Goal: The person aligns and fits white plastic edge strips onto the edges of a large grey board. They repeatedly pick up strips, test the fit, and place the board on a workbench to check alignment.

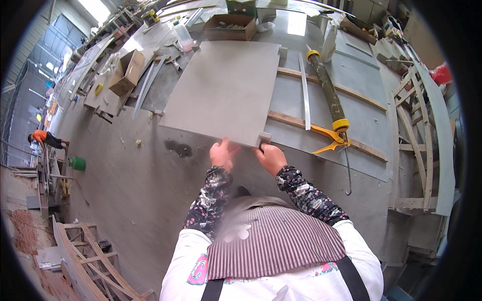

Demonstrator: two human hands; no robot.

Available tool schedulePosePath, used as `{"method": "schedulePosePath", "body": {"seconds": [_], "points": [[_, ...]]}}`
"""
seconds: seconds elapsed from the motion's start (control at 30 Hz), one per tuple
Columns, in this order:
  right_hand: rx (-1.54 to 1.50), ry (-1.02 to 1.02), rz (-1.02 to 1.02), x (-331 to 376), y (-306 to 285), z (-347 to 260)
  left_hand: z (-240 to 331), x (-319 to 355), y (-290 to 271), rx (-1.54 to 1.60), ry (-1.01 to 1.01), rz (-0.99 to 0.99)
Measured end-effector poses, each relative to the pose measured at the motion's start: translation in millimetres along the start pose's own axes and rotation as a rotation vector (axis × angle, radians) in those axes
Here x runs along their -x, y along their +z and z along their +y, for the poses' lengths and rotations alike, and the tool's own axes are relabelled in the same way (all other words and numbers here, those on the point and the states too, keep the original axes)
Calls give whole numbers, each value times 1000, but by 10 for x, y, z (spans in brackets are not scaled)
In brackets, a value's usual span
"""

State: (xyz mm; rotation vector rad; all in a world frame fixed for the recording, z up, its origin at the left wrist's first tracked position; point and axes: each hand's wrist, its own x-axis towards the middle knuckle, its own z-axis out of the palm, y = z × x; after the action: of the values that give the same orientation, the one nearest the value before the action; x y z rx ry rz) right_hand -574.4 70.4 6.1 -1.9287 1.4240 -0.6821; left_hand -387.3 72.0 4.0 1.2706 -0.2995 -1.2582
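A large flat light-grey panel [221, 90] lies on the workbench in front of me. At its near edge is my left hand [222, 155], slightly blurred, its fingers curled together against the edge; what they hold, if anything, is hidden. My right hand [271, 159] pinches a small grey block [264, 136] at the panel's near right corner. Similar small blocks sit at other corners of the panel. To the right, a long caulking gun [326, 90] with yellow end caps and an orange-yellow handle lies across wooden strips [346, 143].
A thin white strip [305, 93] lies beside the caulking gun. Cardboard boxes [128, 72] and a clear bottle [183, 35] stand on the benches beyond. Curved wooden frames [419, 130] are at the right. Far left, a person in orange [40, 135] bends near a green bucket [77, 163].
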Motion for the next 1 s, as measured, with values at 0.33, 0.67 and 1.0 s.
{"method": "schedulePosePath", "body": {"seconds": [0.33, 0.67, 1.0], "points": [[-773, 468, -322, -133, 285, 75, 82, -22, -57, -26, -29, 6], [-977, 520, -217, -93, 289, -46, 78, -79, -112, -19, -43, 7], [-1007, 451, -105, -71, 416, -24, 59, -125, -134, -8, -57, 37]]}}
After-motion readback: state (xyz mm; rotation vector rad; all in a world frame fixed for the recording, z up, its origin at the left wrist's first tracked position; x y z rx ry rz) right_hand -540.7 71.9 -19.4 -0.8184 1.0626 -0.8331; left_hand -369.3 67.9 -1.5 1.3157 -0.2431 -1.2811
